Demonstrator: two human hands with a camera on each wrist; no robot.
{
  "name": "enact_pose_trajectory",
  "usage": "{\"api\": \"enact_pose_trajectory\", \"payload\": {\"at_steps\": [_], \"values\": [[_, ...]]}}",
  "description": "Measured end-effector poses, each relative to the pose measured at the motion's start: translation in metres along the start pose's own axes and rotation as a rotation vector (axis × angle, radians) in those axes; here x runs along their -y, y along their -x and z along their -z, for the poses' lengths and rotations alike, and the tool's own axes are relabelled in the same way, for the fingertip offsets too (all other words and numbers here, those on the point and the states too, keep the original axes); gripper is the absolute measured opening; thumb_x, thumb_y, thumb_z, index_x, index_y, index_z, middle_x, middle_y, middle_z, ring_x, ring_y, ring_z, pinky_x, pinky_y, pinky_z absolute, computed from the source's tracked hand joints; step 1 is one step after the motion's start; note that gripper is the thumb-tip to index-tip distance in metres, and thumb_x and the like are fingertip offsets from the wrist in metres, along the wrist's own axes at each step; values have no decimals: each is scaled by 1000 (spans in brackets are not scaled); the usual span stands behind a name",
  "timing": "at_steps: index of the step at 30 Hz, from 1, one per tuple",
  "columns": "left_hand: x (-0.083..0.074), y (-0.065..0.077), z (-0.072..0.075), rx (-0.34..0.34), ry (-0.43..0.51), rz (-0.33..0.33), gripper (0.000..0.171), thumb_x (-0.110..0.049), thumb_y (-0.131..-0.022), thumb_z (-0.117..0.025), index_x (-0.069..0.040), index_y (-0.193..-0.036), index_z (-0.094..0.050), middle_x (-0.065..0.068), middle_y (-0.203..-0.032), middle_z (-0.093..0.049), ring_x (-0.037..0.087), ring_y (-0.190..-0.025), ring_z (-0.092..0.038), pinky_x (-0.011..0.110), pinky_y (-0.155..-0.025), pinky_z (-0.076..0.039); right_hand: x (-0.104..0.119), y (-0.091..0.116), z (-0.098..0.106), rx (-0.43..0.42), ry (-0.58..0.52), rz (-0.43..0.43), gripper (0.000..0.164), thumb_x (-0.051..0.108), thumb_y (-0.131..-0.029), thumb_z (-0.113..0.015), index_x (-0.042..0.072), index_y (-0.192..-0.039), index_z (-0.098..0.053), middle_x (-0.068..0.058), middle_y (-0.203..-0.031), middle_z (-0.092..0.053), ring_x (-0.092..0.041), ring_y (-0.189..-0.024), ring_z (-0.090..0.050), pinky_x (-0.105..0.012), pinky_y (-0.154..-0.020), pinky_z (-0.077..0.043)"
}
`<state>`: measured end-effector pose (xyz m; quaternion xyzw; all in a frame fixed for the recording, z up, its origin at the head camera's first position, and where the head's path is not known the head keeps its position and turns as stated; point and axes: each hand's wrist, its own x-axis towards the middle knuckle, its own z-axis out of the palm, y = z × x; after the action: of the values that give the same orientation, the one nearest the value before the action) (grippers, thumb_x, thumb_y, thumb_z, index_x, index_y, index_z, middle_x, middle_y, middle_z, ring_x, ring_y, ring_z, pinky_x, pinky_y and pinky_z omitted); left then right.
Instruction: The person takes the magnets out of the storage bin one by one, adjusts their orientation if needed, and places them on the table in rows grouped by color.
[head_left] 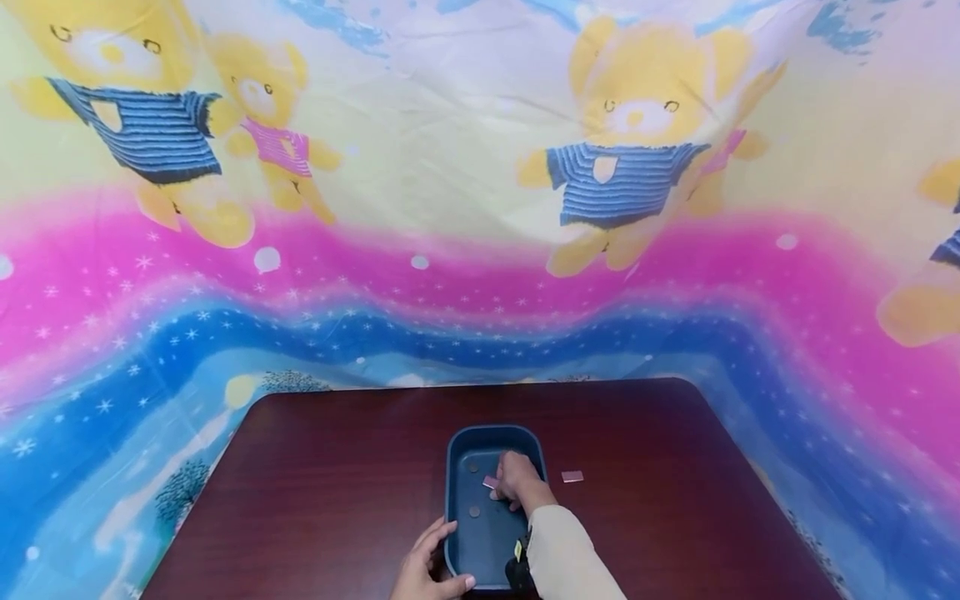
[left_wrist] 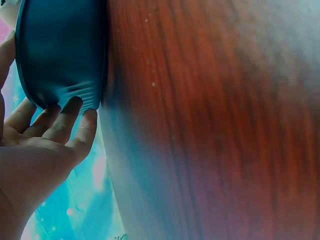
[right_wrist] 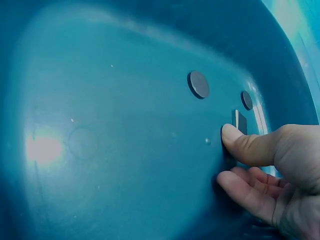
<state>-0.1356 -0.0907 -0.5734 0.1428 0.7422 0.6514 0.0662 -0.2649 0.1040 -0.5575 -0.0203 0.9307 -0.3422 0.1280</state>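
Observation:
A deep blue-green plastic tray (head_left: pixel 492 427) with rounded corners stands on the table. My left hand (head_left: pixel 427 567) holds its near left corner, the fingers against the outer wall (left_wrist: pixel 60 95) and the thumb by the near edge. Reaching inside, my right hand (head_left: pixel 517 482) pinches a small flat rectangular piece (head_left: pixel 491 482), pinkish from above. In the right wrist view that piece (right_wrist: pixel 241 121) looks dark with a pale edge, partly behind the thumb. Two flat grey discs lie on the tray floor: one disc (right_wrist: pixel 198 84) nearer the middle, another disc (right_wrist: pixel 246 100) farther along.
A second pink rectangular piece (head_left: pixel 572 477) lies on the brown wooden table (head_left: pixel 337 483), right of the tray. A printed cloth with bears (head_left: pixel 450 292) hangs behind and around the table. A black wrist device (head_left: pixel 519 571) sits by the right sleeve.

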Motion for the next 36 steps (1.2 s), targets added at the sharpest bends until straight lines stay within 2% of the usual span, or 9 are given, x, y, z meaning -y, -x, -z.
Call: {"api": "enact_pose_trajectory", "payload": {"at_steps": [4, 10, 13, 17, 21, 24, 27, 31, 36], "values": [[2, 0, 0, 4, 16, -31, 69, -8, -73, -78, 13, -130, -43, 38, -137, -26, 46, -106, -50, 35, -78, -49, 1, 1, -1, -3, 25, 22, 29, -4, -70, -78, 6, -68, -51, -8, -67, -47, -19, -44, -52, -31, -40, -46], [-1, 0, -1, 10, 32, -19, 70, -7, -73, -78, 13, -130, -42, 38, -137, -26, 48, -107, -48, 34, -78, -49, -3, 3, 2, 35, 38, 48, 28, -4, -67, -80, 4, -68, -53, -9, -66, -50, -17, -40, -53, -30, -39, -46], [-1, -1, -1, 8, 1, -25, 69, -8, -73, -79, 13, -129, -43, 38, -137, -27, 47, -109, -47, 34, -81, -48, -4, 4, 5, 47, 93, 100, 29, 0, -68, -80, 7, -58, -54, -4, -56, -50, -14, -38, -50, -28, -38, -44], [-3, -4, -1, -3, -32, -7, 69, -9, -72, -80, 11, -129, -45, 38, -136, -27, 45, -112, -46, 36, -83, -47, -6, 2, 9, 74, 104, 149, 30, 3, -71, -78, 9, -54, -54, 0, -50, -50, -12, -36, -49, -27, -38, -44], [-3, -3, 0, -8, -38, 26, 70, -10, -72, -81, 9, -129, -46, 38, -137, -27, 44, -112, -46, 38, -82, -47, -9, 0, 10, 120, 55, 132, 30, 0, -71, -73, 11, -51, -54, 1, -50, -51, -13, -37, -51, -28, -40, -46], [-3, -2, 0, -13, -55, 26, 71, -12, -71, -81, 9, -129, -47, 37, -137, -28, 43, -112, -47, 39, -82, -47, -11, -1, 8, 120, 45, 120, 28, -1, -70, -71, 10, -52, -54, 0, -52, -52, -14, -37, -52, -29, -40, -47], [-3, -1, 0, -23, -78, 16, 70, -12, -71, -82, 8, -129, -48, 36, -136, -29, 42, -110, -49, 41, -82, -48, -12, -2, 6, 124, 25, 115, 24, -1, -69, -75, 8, -62, -54, -2, -60, -52, -15, -39, -51, -29, -40, -46], [-3, 0, -1, -32, -102, 2, 70, -12, -70, -82, 8, -128, -48, 36, -136, -31, 42, -109, -50, 42, -81, -48, -11, -2, 5, 131, 42, 147, 26, 0, -67, -80, 7, -63, -55, -3, -59, -54, -14, -38, -50, -28, -39, -45], [-4, 0, -2, -39, -129, 17, 69, -13, -70, -82, 6, -128, -50, 34, -136, -33, 41, -109, -51, 42, -80, -48, -10, 0, 7, 120, 89, 195, 26, 0, -68, -76, 9, -53, -57, 3, -51, -54, -10, -36, -49, -27, -39, -46]]}}
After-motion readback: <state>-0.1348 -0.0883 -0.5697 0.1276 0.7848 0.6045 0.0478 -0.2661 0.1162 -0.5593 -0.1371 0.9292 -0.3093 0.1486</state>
